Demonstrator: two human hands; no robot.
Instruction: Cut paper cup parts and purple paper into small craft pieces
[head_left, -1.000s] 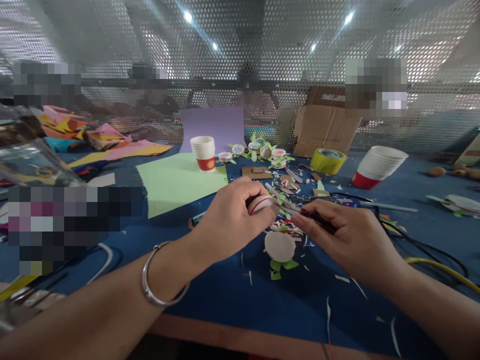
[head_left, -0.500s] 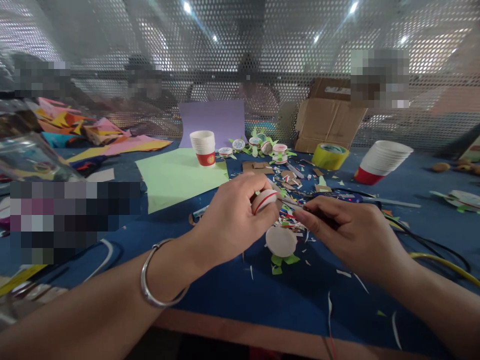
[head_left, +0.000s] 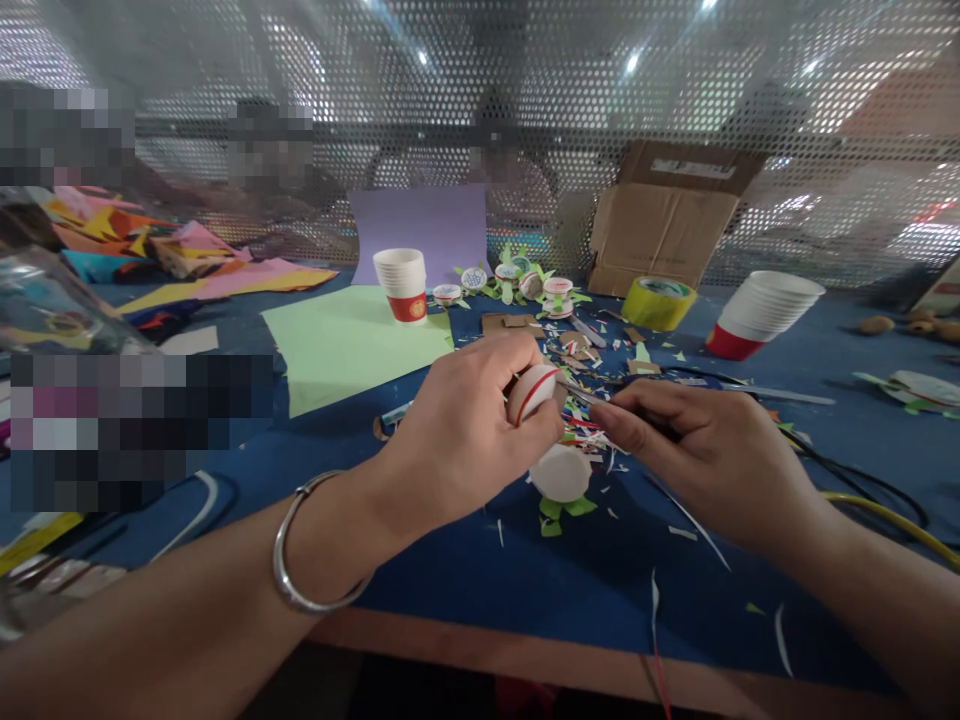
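Between the thumb and fingers of my left hand (head_left: 469,430) is a cut-down paper cup base (head_left: 535,393), white with a red stripe, tilted on its side. My right hand (head_left: 712,450) is closed around a slim metal-bladed tool (head_left: 579,393); its handle is hidden in the fingers, so its exact kind is unclear. The blade's tip meets the right edge of the cup base. Just below the hands lies a paper turtle (head_left: 561,472), a white cup base with green paper legs. Paper scraps (head_left: 589,430) are scattered behind it.
Stacked paper cups stand at the left (head_left: 401,285) and lean at the right (head_left: 765,312). Several paper turtles (head_left: 517,280) sit at the back near yellow tape (head_left: 660,303) and a cardboard box (head_left: 660,225). Green paper (head_left: 352,350) lies left; a black cable (head_left: 847,470) runs right.
The cup base has tilted more upright in my left hand. The right hand has shifted slightly left and up with the blade still at its edge. The whole view has shifted slightly.
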